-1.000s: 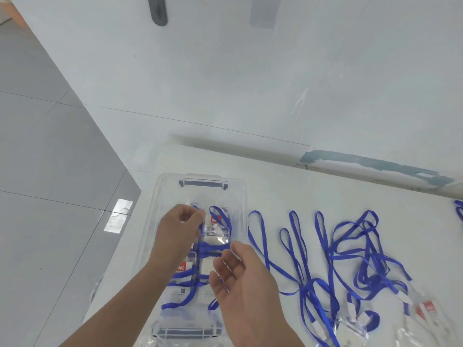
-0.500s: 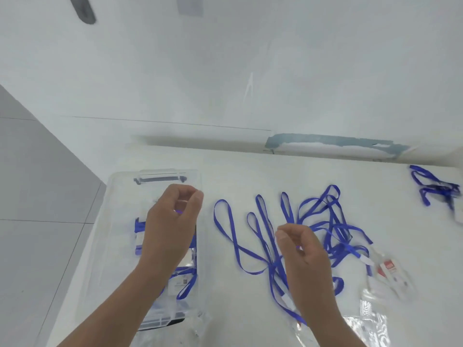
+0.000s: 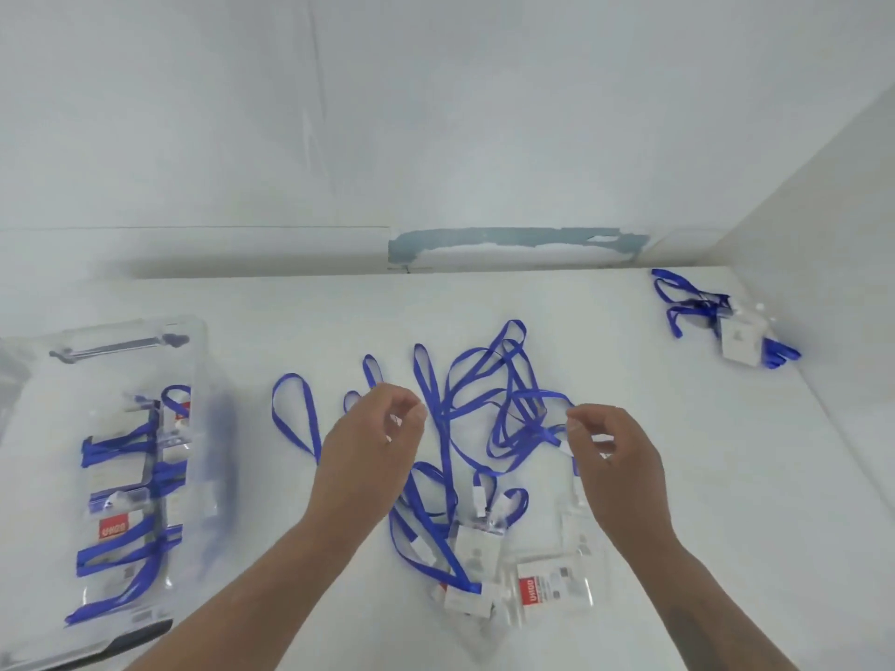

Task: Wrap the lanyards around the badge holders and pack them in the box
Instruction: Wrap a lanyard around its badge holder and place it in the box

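Several blue lanyards (image 3: 484, 409) lie tangled by clear badge holders (image 3: 552, 588); left hand (image 3: 368, 447) and right hand (image 3: 615, 457) hover half-curled, gripping nothing.

A red label (image 3: 528, 592) on a clear badge holder (image 3: 552, 589) lying on the table carries white letters set sideways; they look like "USIGO", though the blur makes the reading unsure. Beside that label a small square code (image 3: 564, 571) and a few lines of tiny grey print stand on the same insert, too small to read. Inside the clear box (image 3: 193, 360) at the left, another red label (image 3: 114, 529) on a wrapped badge holder shows the same white word upside down, again only roughly legible. A third scrap of red (image 3: 181, 413) farther back in the box is too blurred to read
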The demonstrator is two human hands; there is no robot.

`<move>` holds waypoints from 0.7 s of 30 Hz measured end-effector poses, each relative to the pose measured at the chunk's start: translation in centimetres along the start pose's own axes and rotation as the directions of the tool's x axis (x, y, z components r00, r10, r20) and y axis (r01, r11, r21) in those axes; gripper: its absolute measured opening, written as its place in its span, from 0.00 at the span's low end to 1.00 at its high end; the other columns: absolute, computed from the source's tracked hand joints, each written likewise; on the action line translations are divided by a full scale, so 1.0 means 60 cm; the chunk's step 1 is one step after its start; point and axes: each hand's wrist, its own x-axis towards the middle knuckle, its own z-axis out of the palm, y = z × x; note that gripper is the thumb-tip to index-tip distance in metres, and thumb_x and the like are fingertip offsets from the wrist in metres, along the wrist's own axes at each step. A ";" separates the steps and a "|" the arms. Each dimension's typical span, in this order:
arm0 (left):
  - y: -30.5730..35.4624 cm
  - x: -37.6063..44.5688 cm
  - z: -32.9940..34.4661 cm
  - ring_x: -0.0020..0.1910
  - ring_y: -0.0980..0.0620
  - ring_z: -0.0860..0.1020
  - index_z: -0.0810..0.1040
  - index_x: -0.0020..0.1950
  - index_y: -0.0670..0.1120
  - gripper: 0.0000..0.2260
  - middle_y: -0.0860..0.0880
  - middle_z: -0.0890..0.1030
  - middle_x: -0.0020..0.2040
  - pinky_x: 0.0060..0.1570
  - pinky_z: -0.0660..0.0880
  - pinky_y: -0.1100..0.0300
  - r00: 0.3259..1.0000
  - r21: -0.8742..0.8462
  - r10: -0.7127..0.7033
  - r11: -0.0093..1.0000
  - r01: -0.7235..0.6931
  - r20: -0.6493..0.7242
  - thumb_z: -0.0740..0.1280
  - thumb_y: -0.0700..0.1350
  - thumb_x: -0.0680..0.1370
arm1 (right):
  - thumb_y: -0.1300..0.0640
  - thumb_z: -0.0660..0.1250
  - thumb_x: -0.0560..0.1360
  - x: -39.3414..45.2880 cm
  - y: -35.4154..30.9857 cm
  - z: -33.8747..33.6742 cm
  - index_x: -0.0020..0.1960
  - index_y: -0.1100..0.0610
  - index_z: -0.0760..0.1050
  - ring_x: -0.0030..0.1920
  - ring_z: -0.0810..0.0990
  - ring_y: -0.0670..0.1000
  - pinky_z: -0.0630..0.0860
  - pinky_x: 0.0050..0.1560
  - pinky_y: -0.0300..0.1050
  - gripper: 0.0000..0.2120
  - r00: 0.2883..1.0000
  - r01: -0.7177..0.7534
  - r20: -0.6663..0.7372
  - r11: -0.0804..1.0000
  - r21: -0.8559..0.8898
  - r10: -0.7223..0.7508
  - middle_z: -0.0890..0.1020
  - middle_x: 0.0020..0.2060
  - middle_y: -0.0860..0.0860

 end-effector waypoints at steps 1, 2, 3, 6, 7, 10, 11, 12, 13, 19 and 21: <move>0.007 0.001 0.021 0.45 0.64 0.77 0.75 0.49 0.58 0.03 0.65 0.78 0.44 0.43 0.76 0.64 1.000 0.019 0.010 1.000 -0.010 0.022 0.62 0.53 0.80 | 0.58 0.66 0.77 0.008 0.019 -0.013 0.49 0.46 0.78 0.50 0.80 0.45 0.77 0.51 0.44 0.07 1.000 -0.016 -0.004 1.000 -0.011 0.016 0.81 0.47 0.39; 0.012 0.002 0.043 0.45 0.64 0.77 0.75 0.50 0.58 0.03 0.65 0.78 0.44 0.43 0.76 0.65 0.999 0.038 0.018 0.999 -0.020 0.041 0.62 0.53 0.80 | 0.57 0.66 0.77 0.015 0.039 -0.026 0.49 0.46 0.78 0.50 0.80 0.45 0.78 0.51 0.45 0.07 1.000 -0.031 -0.005 0.999 -0.024 0.031 0.81 0.47 0.39; 0.013 0.004 0.057 0.44 0.64 0.77 0.74 0.50 0.59 0.02 0.64 0.78 0.44 0.42 0.75 0.66 0.998 0.051 0.024 0.998 -0.027 0.053 0.62 0.53 0.80 | 0.57 0.66 0.77 0.022 0.053 -0.031 0.49 0.45 0.78 0.49 0.80 0.45 0.78 0.52 0.46 0.07 0.999 -0.045 -0.002 0.998 -0.039 0.045 0.81 0.47 0.40; 0.024 0.009 0.117 0.44 0.64 0.77 0.73 0.49 0.60 0.02 0.65 0.78 0.44 0.41 0.73 0.68 0.993 0.082 0.042 0.995 -0.051 0.109 0.62 0.53 0.81 | 0.57 0.66 0.76 0.042 0.107 -0.058 0.49 0.44 0.78 0.50 0.79 0.42 0.77 0.53 0.47 0.08 0.996 -0.092 -0.006 0.989 -0.112 0.091 0.81 0.47 0.40; 0.028 0.012 0.137 0.43 0.64 0.77 0.73 0.49 0.60 0.02 0.65 0.78 0.44 0.41 0.73 0.68 0.990 0.083 0.042 0.995 -0.054 0.132 0.62 0.53 0.81 | 0.56 0.66 0.76 0.049 0.127 -0.065 0.50 0.44 0.77 0.51 0.79 0.41 0.77 0.54 0.47 0.07 0.994 -0.105 -0.005 0.985 -0.133 0.106 0.81 0.47 0.39; 0.034 0.020 0.189 0.43 0.64 0.78 0.74 0.49 0.59 0.03 0.64 0.79 0.44 0.44 0.75 0.65 0.980 0.101 0.042 0.993 -0.062 0.192 0.62 0.52 0.81 | 0.51 0.68 0.75 0.063 0.174 -0.074 0.54 0.44 0.77 0.53 0.77 0.43 0.76 0.54 0.47 0.08 0.989 -0.141 0.021 0.966 -0.216 0.149 0.79 0.50 0.38; 0.035 0.023 0.206 0.43 0.63 0.78 0.74 0.50 0.58 0.03 0.64 0.79 0.45 0.44 0.75 0.65 0.977 0.115 0.039 0.991 -0.064 0.210 0.61 0.52 0.81 | 0.50 0.69 0.75 0.069 0.187 -0.074 0.56 0.44 0.76 0.54 0.77 0.44 0.75 0.53 0.46 0.10 0.987 -0.143 0.035 0.958 -0.247 0.157 0.78 0.51 0.38; 0.036 0.026 0.222 0.43 0.63 0.78 0.75 0.51 0.58 0.03 0.63 0.79 0.46 0.44 0.74 0.66 0.973 0.124 0.038 0.990 -0.068 0.226 0.61 0.52 0.81 | 0.48 0.69 0.74 0.074 0.198 -0.073 0.57 0.44 0.76 0.55 0.77 0.46 0.74 0.52 0.45 0.12 0.985 -0.145 0.048 0.949 -0.278 0.165 0.78 0.53 0.38; 0.036 0.030 0.241 0.44 0.63 0.78 0.75 0.51 0.57 0.04 0.62 0.79 0.46 0.44 0.74 0.66 0.969 0.133 0.034 0.989 -0.068 0.244 0.61 0.52 0.80 | 0.47 0.69 0.74 0.080 0.208 -0.072 0.59 0.43 0.75 0.56 0.76 0.46 0.73 0.51 0.44 0.14 0.982 -0.151 0.060 0.939 -0.308 0.177 0.77 0.54 0.38; 0.033 0.044 0.320 0.46 0.63 0.77 0.75 0.53 0.57 0.04 0.62 0.79 0.48 0.49 0.77 0.62 0.956 0.202 0.012 0.977 -0.074 0.292 0.62 0.53 0.80 | 0.41 0.71 0.69 0.107 0.231 -0.057 0.67 0.41 0.68 0.62 0.67 0.46 0.69 0.49 0.42 0.28 0.957 -0.154 0.151 0.874 -0.461 0.248 0.71 0.62 0.39; 0.033 0.048 0.338 0.46 0.62 0.77 0.75 0.54 0.56 0.05 0.61 0.79 0.48 0.49 0.77 0.61 0.953 0.211 0.012 0.974 -0.080 0.303 0.62 0.53 0.80 | 0.40 0.72 0.69 0.115 0.241 -0.054 0.68 0.41 0.68 0.63 0.67 0.46 0.70 0.50 0.42 0.30 0.958 -0.143 0.151 0.865 -0.480 0.242 0.72 0.62 0.40</move>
